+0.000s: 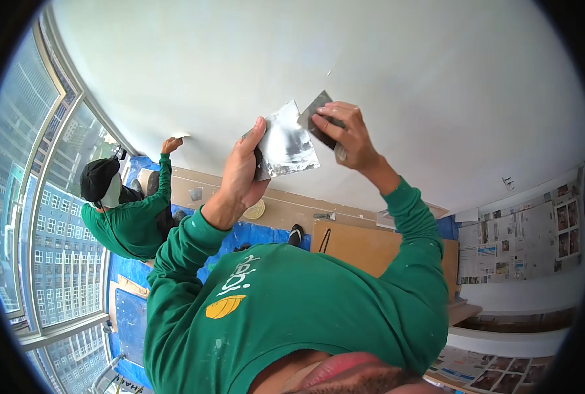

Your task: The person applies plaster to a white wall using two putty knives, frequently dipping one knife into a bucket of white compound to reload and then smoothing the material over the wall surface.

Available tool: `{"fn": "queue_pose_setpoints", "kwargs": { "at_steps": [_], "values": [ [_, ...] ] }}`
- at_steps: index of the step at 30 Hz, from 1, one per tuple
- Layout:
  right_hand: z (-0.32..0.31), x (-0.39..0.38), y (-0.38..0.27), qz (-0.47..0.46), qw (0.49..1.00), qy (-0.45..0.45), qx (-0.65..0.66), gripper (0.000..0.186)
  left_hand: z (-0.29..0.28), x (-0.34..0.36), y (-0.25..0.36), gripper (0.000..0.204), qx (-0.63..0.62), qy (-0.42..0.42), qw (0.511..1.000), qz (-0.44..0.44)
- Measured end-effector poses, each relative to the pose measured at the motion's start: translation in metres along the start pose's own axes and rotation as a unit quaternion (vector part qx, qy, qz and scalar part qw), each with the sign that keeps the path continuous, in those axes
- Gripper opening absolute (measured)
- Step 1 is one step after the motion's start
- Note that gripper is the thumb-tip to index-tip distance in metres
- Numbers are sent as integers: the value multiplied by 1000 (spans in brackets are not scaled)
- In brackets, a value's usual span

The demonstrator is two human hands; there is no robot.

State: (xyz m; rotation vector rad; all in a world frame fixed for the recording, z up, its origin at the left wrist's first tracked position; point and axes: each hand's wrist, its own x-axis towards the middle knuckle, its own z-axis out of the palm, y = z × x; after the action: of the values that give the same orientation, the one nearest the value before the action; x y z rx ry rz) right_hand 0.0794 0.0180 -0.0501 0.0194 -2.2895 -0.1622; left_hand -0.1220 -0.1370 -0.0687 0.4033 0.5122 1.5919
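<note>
My left hand [241, 164] is closed around the dark handle edge of a wide metal filling blade [291, 146], its shiny face smeared with white filler. In my right hand [353, 134] is a second, smaller filling blade [315, 113], gripped between thumb and fingers. The edge of this blade meets or comes very near the upper right side of the larger one; I cannot tell whether they touch. Both blades are held up in front of the white wall [424, 85].
At the left, a co-worker [131, 220] in a green top and black cap holds a blade [182, 136] near the wall. Blue sheeting [240, 235], brown boards [358, 246] and a round yellowish lid [256, 210] lie below. Tall windows [66, 230] line the left; newspaper [516, 243] covers surfaces at right.
</note>
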Motion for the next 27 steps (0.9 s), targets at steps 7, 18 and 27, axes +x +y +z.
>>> {"fn": "queue_pose_setpoints", "kwargs": {
  "at_steps": [7, 18, 27],
  "values": [
    [-9, 6, -27, 392, 751, 233, 478, 36, -46, 31, 9, 45, 317, 2, 833, 453],
    [-31, 77, -77, 571, 392, 148, 706, 26, -50, 70, 44, 42, 604, -117, 339, 712],
    [-105, 148, 100, 380, 772, 217, 461, 32, -121, 50, 4, 50, 699, -56, 521, 486]
  ]
}}
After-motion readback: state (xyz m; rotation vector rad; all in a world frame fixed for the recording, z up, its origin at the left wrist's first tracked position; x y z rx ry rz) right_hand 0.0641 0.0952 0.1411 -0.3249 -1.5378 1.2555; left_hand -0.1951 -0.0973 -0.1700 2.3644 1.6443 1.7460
